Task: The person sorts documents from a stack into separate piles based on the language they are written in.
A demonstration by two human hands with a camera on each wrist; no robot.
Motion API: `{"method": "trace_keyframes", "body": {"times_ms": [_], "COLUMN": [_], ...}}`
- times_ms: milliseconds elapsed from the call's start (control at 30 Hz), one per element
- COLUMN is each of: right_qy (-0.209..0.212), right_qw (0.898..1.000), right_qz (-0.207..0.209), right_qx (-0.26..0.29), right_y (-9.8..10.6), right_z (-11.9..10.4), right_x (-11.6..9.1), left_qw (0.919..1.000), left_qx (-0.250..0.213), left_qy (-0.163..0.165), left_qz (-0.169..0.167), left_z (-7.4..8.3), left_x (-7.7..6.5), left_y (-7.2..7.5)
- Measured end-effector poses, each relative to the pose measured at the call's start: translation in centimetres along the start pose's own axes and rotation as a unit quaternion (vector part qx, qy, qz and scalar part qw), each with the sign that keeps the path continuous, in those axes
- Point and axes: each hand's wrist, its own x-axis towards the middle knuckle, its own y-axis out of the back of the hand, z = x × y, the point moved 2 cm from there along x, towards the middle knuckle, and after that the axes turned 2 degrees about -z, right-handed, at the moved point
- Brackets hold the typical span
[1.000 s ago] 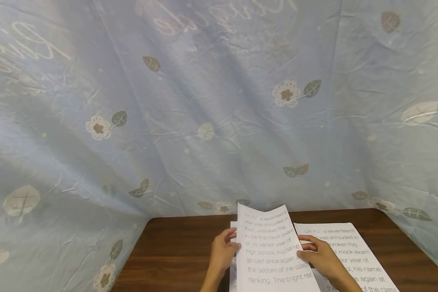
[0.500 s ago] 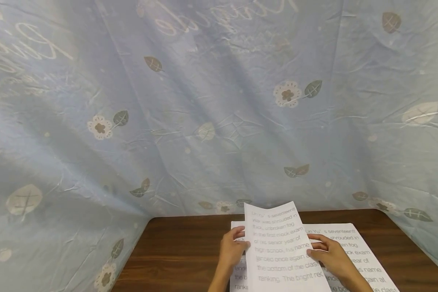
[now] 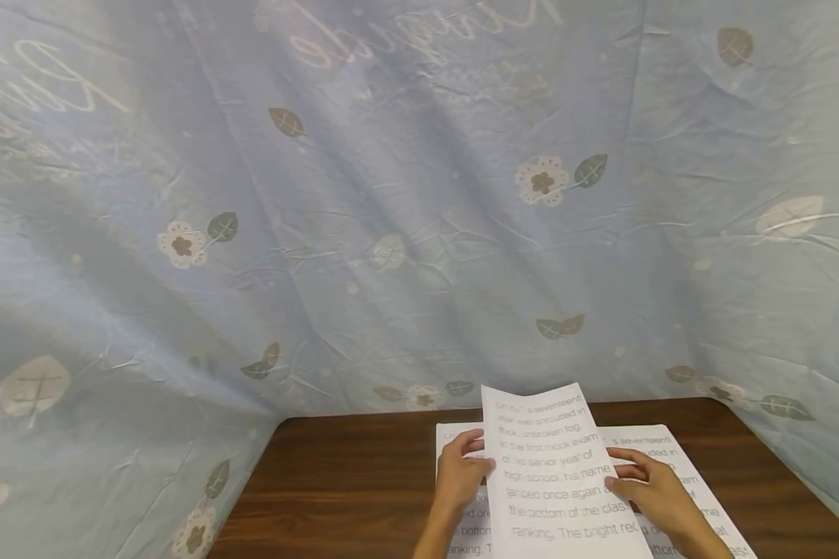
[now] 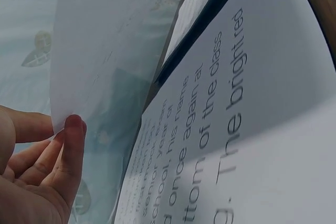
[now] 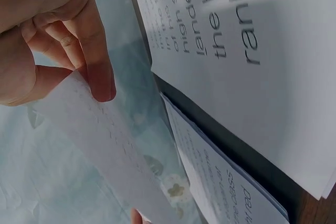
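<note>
A printed sheet of paper [image 3: 548, 481] is held up, its top edge bowed, with large text facing the head camera. My left hand [image 3: 461, 473] pinches its left edge between thumb and fingers; in the left wrist view that hand [image 4: 47, 156] grips the sheet's margin. On the opposite edge, my right hand [image 3: 650, 489] pinches it the same way, and the right wrist view shows the thumb and fingers [image 5: 101, 80] on the sheet. Beneath it lie a left paper stack [image 3: 470, 536] and a right paper stack [image 3: 706, 497] with the same text, partly hidden by the raised sheet.
Both stacks rest on a dark brown wooden table [image 3: 335, 481]. A pale blue fabric curtain [image 3: 391, 310] with leaf and flower prints hangs behind the table and along its sides. In the left wrist view, a dark strip [image 4: 194, 32] separates the two stacks.
Both hands have carried the raised sheet to the right, from over the left stack to above the gap and part of the right stack. More of the left stack now shows.
</note>
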Motion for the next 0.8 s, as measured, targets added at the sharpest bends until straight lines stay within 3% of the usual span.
{"method": "trace_keyframes", "body": {"times_ms": [300,800], "right_qy": [0.000,-0.008], "right_qw": [0.999,0.997], "right_qz": [0.027,0.017], "right_qx": [-0.036,-0.076], "right_y": [1.5,4.0], "right_z": [0.2,1.4], "right_x": [-0.4,-0.6], "left_qw": [0.9999,0.9996], "left_qx": [-0.001,-0.007], "left_qy": [0.015,0.025], "left_qz": [-0.002,-0.003], "left_z": [-0.4,-0.6], "left_x": [0.2,0.2], "left_y": [-1.9,-4.7]}}
